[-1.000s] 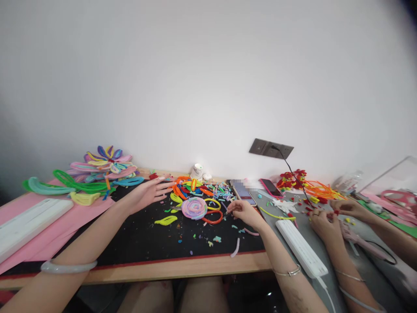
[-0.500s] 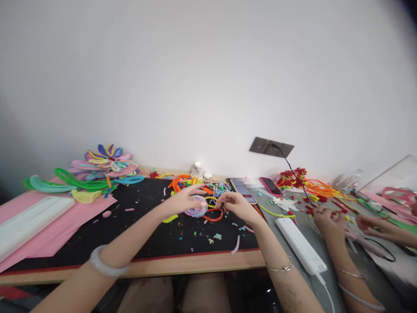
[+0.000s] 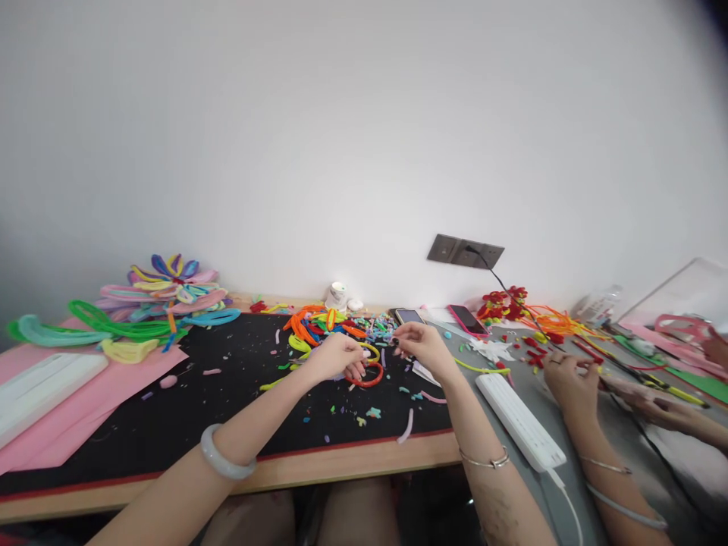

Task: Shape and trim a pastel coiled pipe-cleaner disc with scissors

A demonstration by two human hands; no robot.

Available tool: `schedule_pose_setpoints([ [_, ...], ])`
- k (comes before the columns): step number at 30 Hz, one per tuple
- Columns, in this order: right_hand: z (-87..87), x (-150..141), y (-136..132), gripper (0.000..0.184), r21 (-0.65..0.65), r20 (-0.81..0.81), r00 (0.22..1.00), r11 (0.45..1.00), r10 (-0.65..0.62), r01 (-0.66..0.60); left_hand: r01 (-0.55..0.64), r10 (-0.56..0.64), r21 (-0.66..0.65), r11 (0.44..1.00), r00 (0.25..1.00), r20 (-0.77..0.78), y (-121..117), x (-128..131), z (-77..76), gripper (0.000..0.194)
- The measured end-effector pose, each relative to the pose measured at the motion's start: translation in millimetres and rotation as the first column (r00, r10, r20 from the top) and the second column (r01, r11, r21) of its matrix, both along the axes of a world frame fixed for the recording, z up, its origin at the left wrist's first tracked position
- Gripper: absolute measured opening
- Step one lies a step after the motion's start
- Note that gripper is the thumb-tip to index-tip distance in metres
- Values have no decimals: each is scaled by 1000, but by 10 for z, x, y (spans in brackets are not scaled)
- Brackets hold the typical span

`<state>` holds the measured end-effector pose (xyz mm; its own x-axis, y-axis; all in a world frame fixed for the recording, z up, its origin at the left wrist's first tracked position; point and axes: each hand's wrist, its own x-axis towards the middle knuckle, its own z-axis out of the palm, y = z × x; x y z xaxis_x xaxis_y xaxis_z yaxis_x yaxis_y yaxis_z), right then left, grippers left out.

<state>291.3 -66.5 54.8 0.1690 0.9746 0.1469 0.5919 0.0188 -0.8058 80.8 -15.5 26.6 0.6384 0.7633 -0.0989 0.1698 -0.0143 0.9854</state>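
left hand (image 3: 337, 355): grip closed on the pastel coil (image 3: 346, 371), mostly hidden
right hand (image 3: 419, 345): pinching something tiny, can't tell what
done: flower (image 3: 164, 284) finished
left: loose loops (image 3: 318, 324) unused on the desk (image 3: 239, 425)

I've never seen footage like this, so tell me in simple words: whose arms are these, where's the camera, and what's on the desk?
The camera sits on a person's head, looking forward and down, so the two nearest arms are that person's own. Their left hand covers a pastel coiled pipe-cleaner disc; the right hand pinches something too small to identify. Both hover over a black felt mat strewn with colourful pipe-cleaner scraps. A red pipe-cleaner ring lies between the hands. At far left lies a pastel pipe-cleaner flower; a white power strip lies to the right. The co-worker's hand at right belongs to someone else.
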Motion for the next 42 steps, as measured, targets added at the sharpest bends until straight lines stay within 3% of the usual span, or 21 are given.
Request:
schedule_pose_setpoints([
  [3,-84,375,26,13,81,88,960,962,-266,259,-91,91,13,996,996,2,101,-47,-38,30],
  [6,-128,705,42,18,180,170,852,866,-494,466,-180,179,34,983,984,24,207,-98,-54,27],
  [9,-116,886,15,28,198,228,790,821,-570,535,-232,229,63,971,972,60,274,-143,-44,22],
  [12,-71,902,-89,35,197,260,771,814,-581,547,-243,236,94,965,969,77,278,-188,-21,26],
  [14,-52,835,-210,35,169,274,796,842,-540,513,-237,229,119,964,970,77,256,-221,-8,29],
  [16,-66,712,-366,28,93,286,857,903,-428,420,-235,225,171,957,971,78,226,-256,3,32],
  [18,-120,543,-536,20,-73,311,931,972,-189,222,-242,230,261,935,970,75,191,-295,17,34],
  [20,-208,353,-689,19,-192,371,928,974,-39,118,-257,255,342,904,965,52,154,-337,38,35],
  [22,-305,172,-804,24,-228,463,886,968,11,107,-272,285,363,891,958,18,112,-383,66,37],
  [24,-383,26,-880,19,-290,501,865,941,-9,178,-278,293,353,893,956,11,70,-427,97,38],
  [26,-427,-75,-929,6,-339,455,890,930,33,139,-276,286,347,896,958,21,30,-462,128,38],
  [30,-425,-148,-957,18,-325,394,908,946,138,-3,-267,277,326,907,961,17,-22,-498,179,39],
  [33,-362,-105,-794,19,-277,337,936,961,101,-4,-274,288,317,908,958,3,-29,-506,204,39],
  [38,-138,-5,-2,27,-107,396,915,986,-74,126,-276,287,309,910,958,8,0,-484,168,38],
  [40,-43,12,290,31,-71,436,895,988,-92,136,-264,271,300,917,962,17,9,-476,134,37],
  [42,23,44,414,30,-78,471,880,991,-58,107,-256,259,288,923,965,29,16,-485,105,35],
])
